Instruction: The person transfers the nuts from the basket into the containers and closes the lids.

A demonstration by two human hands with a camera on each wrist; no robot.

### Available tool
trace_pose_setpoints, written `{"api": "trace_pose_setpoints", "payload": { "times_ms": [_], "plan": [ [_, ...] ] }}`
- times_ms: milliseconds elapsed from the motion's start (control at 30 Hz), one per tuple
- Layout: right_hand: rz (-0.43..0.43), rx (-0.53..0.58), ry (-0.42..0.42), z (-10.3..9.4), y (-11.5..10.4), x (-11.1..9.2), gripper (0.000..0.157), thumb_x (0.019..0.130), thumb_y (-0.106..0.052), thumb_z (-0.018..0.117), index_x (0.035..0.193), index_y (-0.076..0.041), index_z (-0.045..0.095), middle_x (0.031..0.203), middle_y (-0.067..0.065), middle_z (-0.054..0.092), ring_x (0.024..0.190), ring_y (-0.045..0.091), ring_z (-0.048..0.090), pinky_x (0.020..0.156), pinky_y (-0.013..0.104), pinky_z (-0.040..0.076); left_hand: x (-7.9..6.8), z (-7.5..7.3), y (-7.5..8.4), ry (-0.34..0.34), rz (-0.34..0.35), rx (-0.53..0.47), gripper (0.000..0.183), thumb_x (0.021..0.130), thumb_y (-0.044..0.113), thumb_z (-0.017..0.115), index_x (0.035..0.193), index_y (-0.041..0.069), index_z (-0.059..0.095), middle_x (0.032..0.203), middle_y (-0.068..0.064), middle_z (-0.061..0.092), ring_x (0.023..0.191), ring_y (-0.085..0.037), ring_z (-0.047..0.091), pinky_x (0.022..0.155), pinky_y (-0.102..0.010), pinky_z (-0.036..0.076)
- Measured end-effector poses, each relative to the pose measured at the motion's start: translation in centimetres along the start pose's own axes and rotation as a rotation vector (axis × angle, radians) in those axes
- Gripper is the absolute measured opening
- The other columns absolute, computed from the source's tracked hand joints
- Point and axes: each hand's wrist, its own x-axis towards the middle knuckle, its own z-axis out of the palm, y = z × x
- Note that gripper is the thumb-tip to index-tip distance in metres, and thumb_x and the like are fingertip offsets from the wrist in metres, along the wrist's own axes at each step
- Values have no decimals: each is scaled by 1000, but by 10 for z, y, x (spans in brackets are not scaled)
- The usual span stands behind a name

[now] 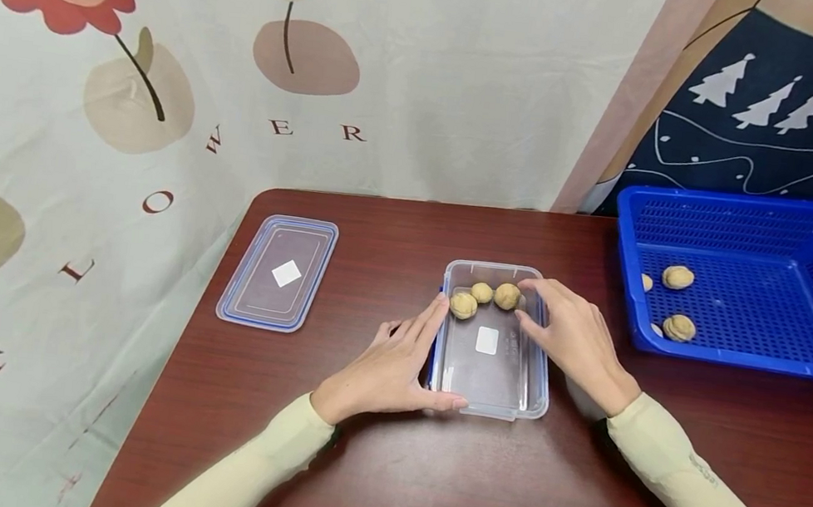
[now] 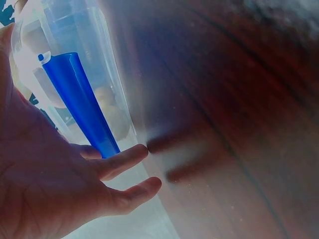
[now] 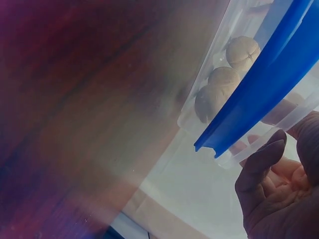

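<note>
A clear plastic container [image 1: 490, 380] with blue side clips stands on the table. Three walnuts lie along its far end: one at the left [image 1: 464, 306], a smaller middle walnut [image 1: 481, 293] and a right walnut [image 1: 507, 296]. My left hand [image 1: 393, 369] rests against the container's left side, fingers extended, thumb along the near rim. Over the right wall reaches my right hand [image 1: 578, 336], thumb and index finger spread beside the right walnut. In the right wrist view, the walnuts [image 3: 243, 52] show through the wall, past the blue clip [image 3: 264, 74].
A blue perforated basket [image 1: 763, 361] at the right holds several walnuts [image 1: 680, 327]. At the left lies a clear lid [image 1: 273, 297] with a blue seal and a white label. A printed cloth [image 1: 451, 125] hangs behind the brown table [image 1: 377, 250].
</note>
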Motion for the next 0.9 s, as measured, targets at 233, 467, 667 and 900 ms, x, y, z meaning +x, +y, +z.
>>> {"api": "trace_pose_setpoints", "payload": {
  "times_ms": [233, 467, 667, 900],
  "plan": [
    [-10, 29, 16, -5, 0, -9, 38, 93, -8, 87, 129, -4, 73, 122, 13, 74, 81, 24, 65, 62, 40, 52, 1, 2, -1, 4, 5, -24, 138, 86, 88, 67, 176, 14, -6, 183, -1, -2, 160, -30, 32, 118, -61, 30],
    [-1, 5, 50, -17, 2, -14, 47, 92, -7, 88, 136, -4, 69, 120, 14, 70, 73, 19, 59, 58, 34, 49, 2, 3, -3, 25, 6, -21, 138, 85, 88, 69, 176, 15, -5, 183, 2, -2, 156, -34, 39, 118, -61, 31],
    [33, 4, 77, -26, 2, -18, 47, 95, -10, 85, 138, -5, 68, 117, 12, 69, 70, 17, 57, 55, 33, 47, 1, 3, -4, 15, 2, -29, 138, 85, 87, 69, 176, 16, -8, 183, 3, -4, 159, -31, 34, 118, -62, 30],
    [40, -16, 132, -37, 4, -23, 44, 95, -11, 84, 137, -7, 70, 115, 9, 69, 70, 17, 57, 55, 34, 45, 3, 3, -4, 14, 9, -27, 138, 85, 87, 68, 176, 15, -6, 183, 2, -3, 159, -30, 34, 118, -62, 30]
  ]
}}
